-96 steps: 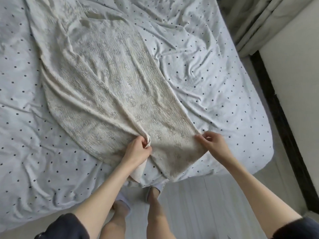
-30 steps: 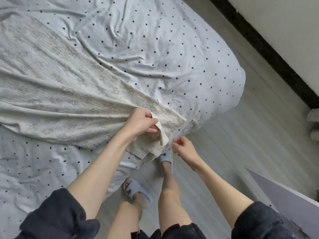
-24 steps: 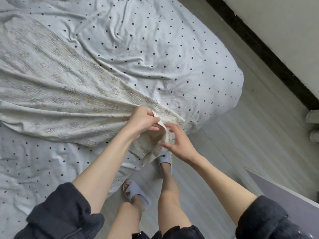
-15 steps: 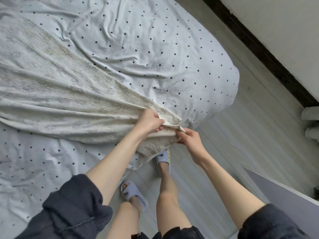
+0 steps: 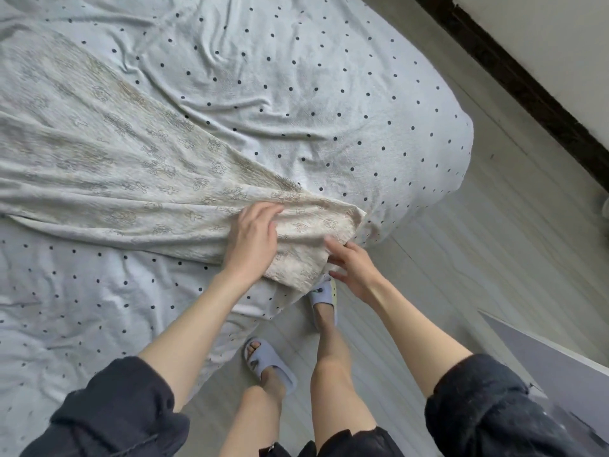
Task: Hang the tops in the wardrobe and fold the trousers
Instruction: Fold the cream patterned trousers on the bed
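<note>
Cream patterned trousers (image 5: 125, 169) lie spread across the bed, their near end hanging a little over the bed's corner. My left hand (image 5: 253, 242) rests flat on that near end with its fingers straight. My right hand (image 5: 352, 268) touches the hem edge from the right with loose, spread fingers. Neither hand grips the fabric.
The bed (image 5: 313, 94) carries a white sheet with black dots, creased all over. Grey wooden floor (image 5: 461, 258) lies to the right, with a dark skirting board (image 5: 514, 77) along the wall. A grey panel (image 5: 560, 367) juts in at the lower right. My slippered feet (image 5: 270, 364) stand at the bed corner.
Both hands have let go of the pinched hem. The left hand now lies flat on the fabric and the right hand has opened beside it.
</note>
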`<action>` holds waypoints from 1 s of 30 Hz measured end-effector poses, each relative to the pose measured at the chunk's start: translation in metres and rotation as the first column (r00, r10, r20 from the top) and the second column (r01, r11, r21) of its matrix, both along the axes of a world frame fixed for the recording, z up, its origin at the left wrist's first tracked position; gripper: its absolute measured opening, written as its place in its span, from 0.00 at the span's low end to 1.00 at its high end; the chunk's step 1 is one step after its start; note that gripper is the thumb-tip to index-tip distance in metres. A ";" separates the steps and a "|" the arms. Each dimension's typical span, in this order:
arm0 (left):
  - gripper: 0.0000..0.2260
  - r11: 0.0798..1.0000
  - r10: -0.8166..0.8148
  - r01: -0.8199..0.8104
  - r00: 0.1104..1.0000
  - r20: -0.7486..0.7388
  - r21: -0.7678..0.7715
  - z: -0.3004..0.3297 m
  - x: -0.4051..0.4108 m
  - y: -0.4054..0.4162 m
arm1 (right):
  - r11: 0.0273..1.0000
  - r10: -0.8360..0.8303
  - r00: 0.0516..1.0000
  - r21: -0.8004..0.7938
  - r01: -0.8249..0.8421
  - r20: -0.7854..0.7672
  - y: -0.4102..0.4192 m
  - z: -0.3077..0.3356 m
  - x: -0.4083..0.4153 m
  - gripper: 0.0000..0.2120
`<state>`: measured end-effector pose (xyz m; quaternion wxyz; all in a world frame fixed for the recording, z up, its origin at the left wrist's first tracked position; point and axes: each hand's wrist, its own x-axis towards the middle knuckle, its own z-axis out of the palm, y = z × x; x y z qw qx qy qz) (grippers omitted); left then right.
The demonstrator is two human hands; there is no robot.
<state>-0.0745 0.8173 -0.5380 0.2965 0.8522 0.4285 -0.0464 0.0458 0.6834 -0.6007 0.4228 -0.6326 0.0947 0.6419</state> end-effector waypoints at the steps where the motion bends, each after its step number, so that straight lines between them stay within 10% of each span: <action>1: 0.17 0.998 -0.033 0.034 0.999 -0.022 0.045 -0.003 -0.006 0.006 | 0.999 0.035 0.999 -0.013 -0.035 -0.016 -0.002 -0.002 -0.007 0.09; 9: 0.29 0.955 -0.174 0.238 0.933 -0.314 0.176 -0.014 0.005 0.061 | 0.975 0.203 0.976 -0.107 -0.193 0.086 -0.004 0.000 -0.014 0.04; 16: 0.11 0.945 -0.148 0.236 0.926 -0.347 0.227 -0.013 0.009 0.078 | 0.921 0.355 0.927 -0.214 -0.325 0.120 0.000 0.008 -0.010 0.11; 23: 0.08 0.925 -0.102 0.129 0.990 -0.094 0.358 0.005 0.033 0.092 | 0.809 0.587 0.515 -0.478 -0.342 0.625 0.033 0.036 0.006 0.18; 30: 0.17 0.941 -0.194 0.254 0.946 -0.258 0.223 -0.011 -0.002 0.114 | 0.762 0.481 0.116 -0.350 -0.544 0.869 0.102 0.049 -0.001 0.13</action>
